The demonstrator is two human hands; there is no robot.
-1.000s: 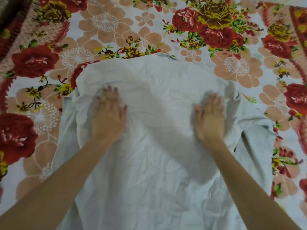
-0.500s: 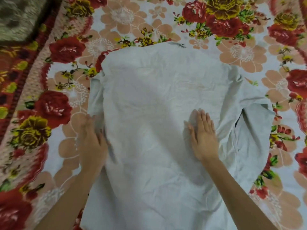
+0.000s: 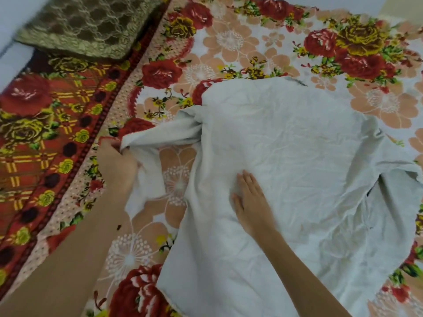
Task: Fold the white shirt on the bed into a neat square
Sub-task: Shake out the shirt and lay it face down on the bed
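A single head-worn view looks forward and steeply down from above the bed (image 3: 240, 42), close enough that both forearms enter from the bottom edge. It faces across the white shirt (image 3: 286, 156), which fills the centre and right. The wide lens bends the edges; a brown cushion (image 3: 87, 26) sits top left.

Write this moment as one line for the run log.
step: pull sleeve out | left hand: grip on sleeve | right hand: flat on shirt | fold: not yet begun
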